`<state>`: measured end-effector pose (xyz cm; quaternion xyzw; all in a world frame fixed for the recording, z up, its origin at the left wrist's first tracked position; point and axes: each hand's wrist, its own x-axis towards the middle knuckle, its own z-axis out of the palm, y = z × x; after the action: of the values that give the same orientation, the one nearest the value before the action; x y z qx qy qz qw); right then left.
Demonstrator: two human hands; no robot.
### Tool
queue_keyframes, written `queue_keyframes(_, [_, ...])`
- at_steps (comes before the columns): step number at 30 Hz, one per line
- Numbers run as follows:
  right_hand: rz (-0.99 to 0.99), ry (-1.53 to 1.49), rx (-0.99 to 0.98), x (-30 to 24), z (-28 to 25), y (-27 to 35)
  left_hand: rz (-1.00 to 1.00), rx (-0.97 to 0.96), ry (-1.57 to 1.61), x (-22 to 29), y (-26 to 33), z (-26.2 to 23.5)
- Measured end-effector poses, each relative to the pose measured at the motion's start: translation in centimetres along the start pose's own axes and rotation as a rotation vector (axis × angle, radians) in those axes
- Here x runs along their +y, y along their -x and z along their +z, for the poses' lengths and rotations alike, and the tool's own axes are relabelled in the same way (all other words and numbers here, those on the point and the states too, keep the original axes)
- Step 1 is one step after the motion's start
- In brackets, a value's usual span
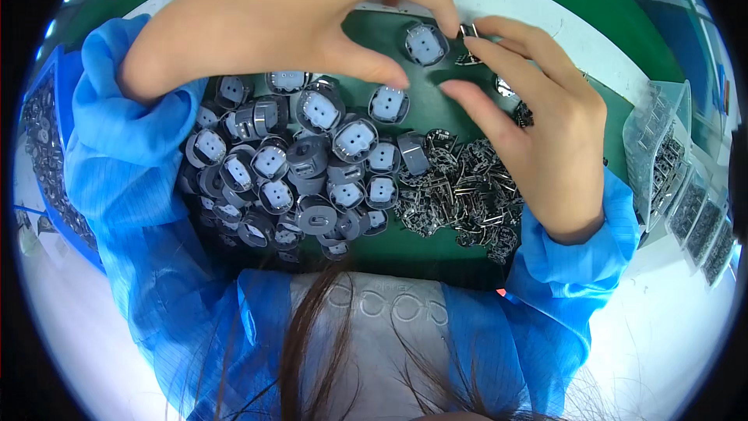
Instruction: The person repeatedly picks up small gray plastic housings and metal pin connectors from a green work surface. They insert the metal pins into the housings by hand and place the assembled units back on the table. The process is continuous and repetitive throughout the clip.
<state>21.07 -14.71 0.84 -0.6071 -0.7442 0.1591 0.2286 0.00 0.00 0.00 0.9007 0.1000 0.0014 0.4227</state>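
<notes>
While right hand touches metal part, grip unclear, left hand curves wide, seemingly empty; step: likely part pickup; next: probably steady pinch.

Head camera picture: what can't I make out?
Head view:
Bare left hand: partly cut off by the upper edge.
Small dark metal piece: partly covered by the bare right hand.
Round grey plastic housings: lower ones buried under others.
Heaped dark metal parts: details too small.
</notes>
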Motion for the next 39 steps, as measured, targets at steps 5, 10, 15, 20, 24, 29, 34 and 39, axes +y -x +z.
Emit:
queue_keyframes(5, [0.039,-0.066,-0.022,0.3,-0.8,-0.3,0.032,0.166,-0.062,0.4,-0.5,1.1])
queue_keyframes(10, [0.191,-0.159,-0.14,0.0,-1.8,-0.7,0.018,0.365,0.306,0.1,-0.5,2.4])
queue_keyframes(15, [0.145,-0.551,0.068,-0.2,-1.7,-1.4,-0.155,0.302,0.423,2.9,-0.4,1.2])
queue_keyframes(20, [0.019,-0.311,0.093,-0.6,-2.0,-1.6,0.026,0.358,0.678,0.9,-0.2,3.0])
queue_keyframes(24, [-0.037,-0.211,0.167,-0.7,-1.6,-1.7,-0.037,0.355,0.724,1.4,-0.1,3.3])
queue_keyframes(29, [-0.086,-0.213,0.244,-0.6,-1.2,-1.7,-0.105,0.318,0.747,1.5,0.0,3.0])
queue_keyframes(34, [-0.099,-0.148,0.241,-0.5,-1.2,-1.3,-0.017,0.365,0.75,1.2,0.1,3.9])
queue_keyframes(39, [-0.148,-0.076,0.251,-0.5,-1.2,-1.5,-0.114,0.389,0.737,2.7,0.0,4.0])
